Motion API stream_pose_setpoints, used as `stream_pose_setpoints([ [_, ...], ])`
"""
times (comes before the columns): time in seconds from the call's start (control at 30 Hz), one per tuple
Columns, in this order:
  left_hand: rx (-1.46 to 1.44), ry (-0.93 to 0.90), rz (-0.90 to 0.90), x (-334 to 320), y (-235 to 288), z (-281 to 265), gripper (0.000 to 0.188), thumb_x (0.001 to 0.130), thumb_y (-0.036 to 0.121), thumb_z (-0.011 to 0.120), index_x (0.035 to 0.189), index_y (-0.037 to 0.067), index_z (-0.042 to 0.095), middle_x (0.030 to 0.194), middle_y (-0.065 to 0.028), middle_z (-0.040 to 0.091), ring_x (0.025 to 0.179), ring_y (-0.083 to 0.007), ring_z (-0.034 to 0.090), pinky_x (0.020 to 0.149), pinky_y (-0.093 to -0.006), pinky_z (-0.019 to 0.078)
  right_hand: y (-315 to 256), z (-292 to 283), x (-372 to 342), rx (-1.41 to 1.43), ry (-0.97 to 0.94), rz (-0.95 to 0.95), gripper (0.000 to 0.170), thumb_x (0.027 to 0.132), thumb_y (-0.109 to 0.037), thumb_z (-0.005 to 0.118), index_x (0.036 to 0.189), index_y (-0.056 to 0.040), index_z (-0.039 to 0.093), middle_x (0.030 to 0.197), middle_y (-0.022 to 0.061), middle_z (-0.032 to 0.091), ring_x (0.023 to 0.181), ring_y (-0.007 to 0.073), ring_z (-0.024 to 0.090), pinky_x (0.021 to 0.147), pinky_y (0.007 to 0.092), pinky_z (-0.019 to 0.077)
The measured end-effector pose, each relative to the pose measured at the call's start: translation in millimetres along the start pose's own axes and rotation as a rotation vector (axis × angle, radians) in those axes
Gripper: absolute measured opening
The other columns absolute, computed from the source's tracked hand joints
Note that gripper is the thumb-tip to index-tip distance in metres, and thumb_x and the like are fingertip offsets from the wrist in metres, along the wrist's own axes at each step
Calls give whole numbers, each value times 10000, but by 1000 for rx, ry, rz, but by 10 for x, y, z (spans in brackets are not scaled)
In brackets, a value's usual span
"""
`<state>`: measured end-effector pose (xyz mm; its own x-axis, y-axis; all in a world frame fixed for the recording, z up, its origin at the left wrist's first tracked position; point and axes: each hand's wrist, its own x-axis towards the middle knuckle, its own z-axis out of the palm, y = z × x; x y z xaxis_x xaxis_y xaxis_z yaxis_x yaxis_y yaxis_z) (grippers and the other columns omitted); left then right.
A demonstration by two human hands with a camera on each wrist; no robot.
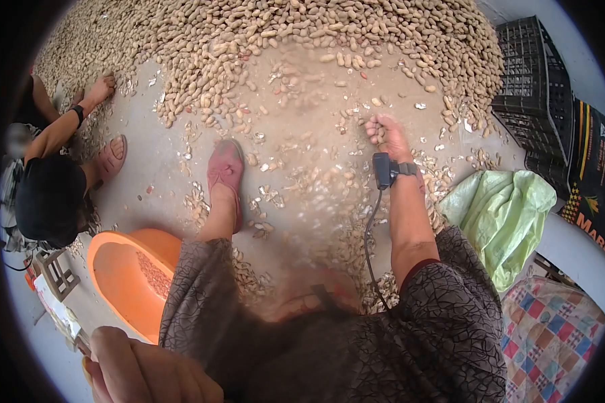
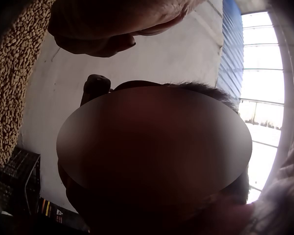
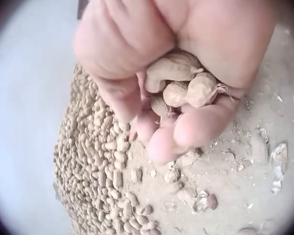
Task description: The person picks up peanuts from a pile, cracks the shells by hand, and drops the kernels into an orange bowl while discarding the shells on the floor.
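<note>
My right hand (image 1: 387, 138) is held out over the floor, palm up. Its curled fingers grip several unshelled peanuts (image 3: 174, 73), which the right wrist view shows bunched in the palm. Beyond it lies a large heap of peanuts (image 1: 302, 23) in their shells. My left hand (image 1: 144, 369) is raised close to the head camera at lower left, its fingers bent and its palm turned out of sight. In the left wrist view the same hand (image 2: 112, 24) is dark, above a blurred face; I cannot tell whether it holds anything.
An orange basin (image 1: 104, 275) with reddish shelled peanuts (image 1: 153, 274) stands at left. Another person (image 1: 47, 188) sits beyond it, reaching to the heap. Black crates (image 1: 528, 74), a printed black sack (image 1: 595, 174) and a green sack (image 1: 501, 208) stand at right. Empty shells (image 1: 269, 195) litter the floor.
</note>
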<state>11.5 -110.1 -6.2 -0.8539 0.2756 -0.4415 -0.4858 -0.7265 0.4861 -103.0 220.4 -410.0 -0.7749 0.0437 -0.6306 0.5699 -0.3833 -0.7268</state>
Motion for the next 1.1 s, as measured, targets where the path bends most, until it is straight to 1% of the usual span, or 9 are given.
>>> stream_pose_setpoints([
  [0.23,3,5,-6,30,8,-61,359,1024,273,302,838,62,524,465,20,391,289,-35,296,205,-191,266,139,462,252,-933,19,-232,208,766,-206,619,846,-15,594,707,116,640,620,212,618,560,353,476],
  [0.3,4,7,-9,34,15,-66,357,1024,271,302,840,61,524,465,20,389,289,-36,296,206,-191,266,76,644,155,-1439,169,-548,220,751,-211,626,834,-10,587,719,168,637,652,277,634,623,391,488],
  [0.6,-3,0,-7,-25,12,-42,347,1025,262,302,853,59,526,464,19,385,291,-37,294,210,-188,266,163,658,211,-1873,-92,-781,161,712,-138,593,825,-24,600,722,179,636,702,325,641,631,401,501],
  [0.73,4,1,-3,-65,8,13,344,1025,258,301,859,58,526,464,19,382,291,-37,293,212,-186,266,132,673,136,-1819,-87,-744,163,733,-129,554,837,-12,599,685,177,621,683,295,647,603,397,503],
  [0.8,4,1,-6,-68,9,37,342,1025,256,301,862,57,527,464,19,381,292,-37,293,212,-186,266,30,681,60,-1122,96,-332,158,753,-108,518,852,-18,600,692,157,633,652,253,648,564,379,501],
  [0.83,3,1,-11,-64,6,44,341,1025,255,301,864,57,527,464,19,381,292,-37,293,213,-185,266,38,544,78,-1123,98,-328,158,753,-108,518,852,-18,600,692,157,633,652,253,648,564,379,501],
  [0.9,-3,-4,-21,-53,-4,54,339,1025,253,301,866,57,527,464,19,380,292,-37,292,214,-185,265,24,149,127,142,-282,40,163,772,-114,495,860,-32,605,754,141,657,633,218,639,525,338,492],
  [1.03,-6,-13,-35,-70,-15,87,335,1025,249,301,872,55,528,464,18,378,293,-38,292,215,-183,265,-55,-32,-67,280,-152,52,149,799,-172,541,842,-43,602,782,119,660,595,186,613,497,284,471],
  [1.1,-7,-16,-41,-61,-33,149,334,1025,248,301,874,55,528,464,18,377,293,-38,291,216,-183,265,21,-102,-38,-5,74,31,202,820,-234,576,838,-33,595,756,104,648,590,166,606,488,264,460],
])
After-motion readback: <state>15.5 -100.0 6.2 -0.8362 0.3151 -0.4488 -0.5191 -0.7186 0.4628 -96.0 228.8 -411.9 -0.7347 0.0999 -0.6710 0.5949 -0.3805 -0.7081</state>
